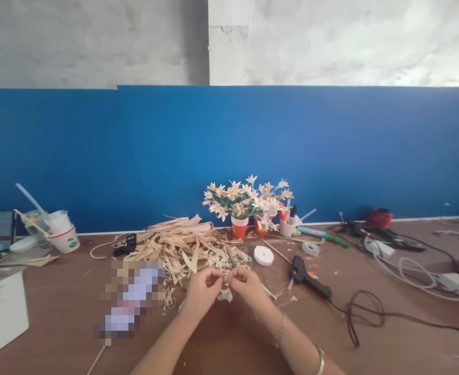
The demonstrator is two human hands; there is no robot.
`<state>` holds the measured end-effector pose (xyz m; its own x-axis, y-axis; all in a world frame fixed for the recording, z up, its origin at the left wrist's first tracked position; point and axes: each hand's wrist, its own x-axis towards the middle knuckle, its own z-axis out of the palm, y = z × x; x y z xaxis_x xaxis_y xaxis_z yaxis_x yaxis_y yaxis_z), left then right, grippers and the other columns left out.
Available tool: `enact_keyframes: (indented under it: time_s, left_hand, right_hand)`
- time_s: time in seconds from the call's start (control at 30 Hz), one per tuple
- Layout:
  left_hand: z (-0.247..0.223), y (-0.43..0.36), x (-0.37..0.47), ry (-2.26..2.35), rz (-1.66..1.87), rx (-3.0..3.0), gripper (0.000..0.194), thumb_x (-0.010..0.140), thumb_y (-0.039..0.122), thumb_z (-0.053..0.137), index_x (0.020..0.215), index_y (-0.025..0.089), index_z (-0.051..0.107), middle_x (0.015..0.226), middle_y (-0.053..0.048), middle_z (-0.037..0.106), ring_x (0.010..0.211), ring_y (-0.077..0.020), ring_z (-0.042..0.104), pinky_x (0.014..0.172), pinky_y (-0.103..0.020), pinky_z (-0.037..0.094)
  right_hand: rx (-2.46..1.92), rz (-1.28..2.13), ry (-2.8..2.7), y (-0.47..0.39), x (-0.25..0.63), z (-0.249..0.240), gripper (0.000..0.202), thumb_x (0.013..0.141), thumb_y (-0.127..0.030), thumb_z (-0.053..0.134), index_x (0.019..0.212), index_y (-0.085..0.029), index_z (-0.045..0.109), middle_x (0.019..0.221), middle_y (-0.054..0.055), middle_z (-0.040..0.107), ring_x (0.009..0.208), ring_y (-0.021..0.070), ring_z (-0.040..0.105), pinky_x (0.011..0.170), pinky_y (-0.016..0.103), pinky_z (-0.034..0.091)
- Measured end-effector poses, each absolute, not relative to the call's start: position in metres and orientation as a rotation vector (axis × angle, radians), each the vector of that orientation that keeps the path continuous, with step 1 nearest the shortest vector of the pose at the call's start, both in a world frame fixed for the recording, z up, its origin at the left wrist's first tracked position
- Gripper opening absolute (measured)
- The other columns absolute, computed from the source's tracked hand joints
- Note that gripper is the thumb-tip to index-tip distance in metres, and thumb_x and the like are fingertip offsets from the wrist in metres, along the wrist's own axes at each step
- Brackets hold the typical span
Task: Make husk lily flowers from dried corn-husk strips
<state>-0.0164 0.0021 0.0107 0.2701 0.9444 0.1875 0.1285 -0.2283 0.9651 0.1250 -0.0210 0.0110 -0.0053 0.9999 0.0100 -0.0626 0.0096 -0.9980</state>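
My left hand [205,287] and my right hand [245,286] meet at the front edge of a heap of dried husk strips [190,247]. Thumb and fingers of each hand are pinched together, fingertips nearly touching. What they pinch is too small to make out. A small whitish piece [225,295] shows just below the fingertips. Behind the hands, pale husk flowers [235,192] stand in a red cup [239,228], with a second red cup [259,227] beside it. A white round roll [263,255] lies behind my right hand.
A black glue gun [309,278] with a looping cable [370,312] lies at right. Left are a pixelated phone-like object [131,299], a white cup [65,240] and a white sheet [2,317]. A blue panel [154,156] stands behind the table [65,291].
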Motion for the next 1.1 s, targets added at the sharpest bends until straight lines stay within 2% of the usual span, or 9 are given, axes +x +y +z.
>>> enact_keyframes:
  time_s: [0.1,0.2,0.33,0.5,0.63,0.73,1.0,1.1]
  left_hand:
    - [0.013,0.001,-0.014,1.007,1.022,1.516,0.008,0.067,0.024,0.057,0.067,0.017,0.059,0.051,0.002,0.058,0.047,-0.0122,0.052,0.047,-0.022,0.039]
    - [0.014,0.0,-0.014,1.081,1.137,1.643,0.004,0.065,0.021,0.057,0.065,0.018,0.059,0.056,0.002,0.058,0.053,-0.013,0.052,0.052,-0.023,0.04]
    - [0.011,0.0,-0.016,1.06,1.179,1.909,0.009,0.067,0.016,0.054,0.065,0.019,0.062,0.067,-0.002,0.062,0.066,-0.0163,0.055,0.063,-0.025,0.041]
    - [0.012,0.001,-0.019,1.002,1.145,1.908,0.013,0.074,0.026,0.054,0.067,0.019,0.062,0.068,-0.002,0.06,0.067,-0.0165,0.053,0.063,-0.025,0.04]
    - [0.012,0.003,-0.019,0.944,1.013,1.614,0.015,0.073,0.029,0.052,0.063,0.019,0.052,0.055,0.004,0.049,0.053,-0.0114,0.045,0.053,-0.022,0.034]
    - [0.01,0.003,-0.018,0.891,0.929,1.363,0.013,0.069,0.028,0.049,0.06,0.019,0.045,0.048,0.007,0.041,0.045,-0.0082,0.036,0.047,-0.02,0.029]
    - [0.014,0.003,-0.018,0.823,0.864,1.145,0.016,0.067,0.029,0.044,0.056,0.02,0.038,0.044,0.008,0.037,0.037,-0.0051,0.028,0.039,-0.018,0.021]
    - [0.016,0.004,-0.019,0.824,0.877,1.128,0.015,0.065,0.028,0.045,0.054,0.019,0.038,0.044,0.008,0.038,0.037,-0.0047,0.029,0.038,-0.017,0.022]
  right_hand:
    - [-1.024,1.465,-1.058,-0.021,0.126,0.01,0.021,0.063,-0.033,0.069,0.062,-0.015,0.058,0.05,-0.004,0.049,0.046,0.0069,0.039,0.048,0.021,0.03]
    - [-0.981,1.509,-0.991,-0.022,0.127,0.009,0.022,0.062,-0.033,0.071,0.063,-0.015,0.06,0.049,-0.005,0.049,0.045,0.0059,0.038,0.047,0.02,0.029]
    - [-1.05,1.402,-1.008,-0.02,0.128,0.01,0.028,0.06,-0.039,0.074,0.063,-0.015,0.061,0.051,-0.004,0.051,0.047,0.0069,0.041,0.048,0.021,0.032]
    - [-1.1,1.309,-1.117,-0.016,0.13,0.008,0.032,0.059,-0.046,0.072,0.063,-0.016,0.06,0.053,-0.003,0.053,0.048,0.0087,0.043,0.05,0.023,0.034]
    - [-1.132,1.176,-1.26,-0.014,0.132,0.005,0.027,0.062,-0.041,0.071,0.064,-0.017,0.06,0.053,-0.003,0.053,0.05,0.0099,0.045,0.051,0.023,0.035]
    - [-1.117,1.088,-1.341,-0.016,0.131,0.005,0.022,0.066,-0.037,0.068,0.073,-0.018,0.063,0.06,-0.002,0.058,0.055,0.012,0.049,0.054,0.024,0.038]
    - [-1.189,0.882,-1.537,-0.02,0.133,0.009,0.018,0.078,-0.032,0.055,0.079,-0.017,0.065,0.075,0.004,0.065,0.071,0.0174,0.057,0.066,0.027,0.043]
    - [-1.238,0.785,-1.57,-0.019,0.136,0.006,0.019,0.081,-0.031,0.05,0.079,-0.017,0.063,0.072,0.003,0.063,0.068,0.0166,0.055,0.064,0.026,0.042]
